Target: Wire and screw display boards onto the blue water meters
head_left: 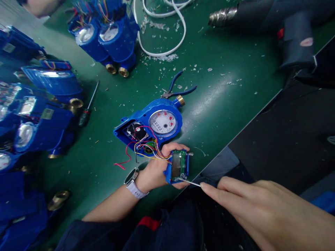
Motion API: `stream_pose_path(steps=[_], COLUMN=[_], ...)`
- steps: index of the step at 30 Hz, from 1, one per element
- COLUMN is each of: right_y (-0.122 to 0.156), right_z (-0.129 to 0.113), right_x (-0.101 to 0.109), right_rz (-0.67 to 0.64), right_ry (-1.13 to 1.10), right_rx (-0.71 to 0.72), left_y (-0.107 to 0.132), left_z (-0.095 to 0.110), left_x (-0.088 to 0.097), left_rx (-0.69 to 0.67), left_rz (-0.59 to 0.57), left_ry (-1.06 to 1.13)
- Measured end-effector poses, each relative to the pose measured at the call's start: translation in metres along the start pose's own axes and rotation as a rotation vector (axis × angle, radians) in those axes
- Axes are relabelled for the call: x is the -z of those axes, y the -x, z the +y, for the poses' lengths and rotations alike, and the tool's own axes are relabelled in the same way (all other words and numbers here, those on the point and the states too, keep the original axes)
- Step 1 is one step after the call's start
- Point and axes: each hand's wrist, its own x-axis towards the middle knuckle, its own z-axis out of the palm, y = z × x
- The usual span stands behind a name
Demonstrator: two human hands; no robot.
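My left hand (159, 167), with a watch on the wrist, is closed round a small blue cover holding a green circuit board (179, 165). Coloured wires (146, 148) run from the board to an opened blue water meter (151, 123) with a white dial, lying on the green mat. My right hand (264, 209) is closed on a thin metal tool, apparently a screwdriver (191, 182), whose tip touches the lower edge of the board cover.
Blue-handled pliers (174, 89) lie behind the meter, a dark screwdriver (87, 106) to its left. Several blue water meters (34, 118) crowd the left side and back (104, 35). A white cable (167, 31), plastic shards, and a black heat gun (282, 24) sit at the back. The table edge (235, 136) runs diagonally.
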Motion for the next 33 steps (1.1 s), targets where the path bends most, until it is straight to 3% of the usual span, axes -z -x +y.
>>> stream_pose_path(steps=[4, 10, 15, 21, 26, 33], right_y=[0.006, 0.003, 0.012, 0.02, 0.016, 0.004], right_z=[-0.004, 0.001, 0.01, 0.012, 0.025, 0.025], right_x=[-0.004, -0.011, -0.028, -0.043, -0.057, -0.05], right_rz=[-0.008, 0.061, 0.091, 0.005, 0.093, -0.005], right_ry=[0.178, -0.178, -0.019, -0.46, -0.295, -0.331], right_rx=[0.14, -0.084, 0.134, -0.111, 0.116, 0.08], left_y=[0.0, 0.0, -0.001, 0.0, -0.001, -0.001], left_z=[0.0, 0.0, -0.002, -0.004, -0.002, 0.0], left_x=[0.0, -0.001, -0.001, -0.001, 0.001, 0.002], left_rx=[0.009, 0.057, 0.051, 0.065, 0.076, 0.081], left_rz=[0.019, 0.057, 0.077, 0.075, 0.055, 0.046], left_ry=[0.035, 0.091, 0.08, 0.11, 0.132, 0.15])
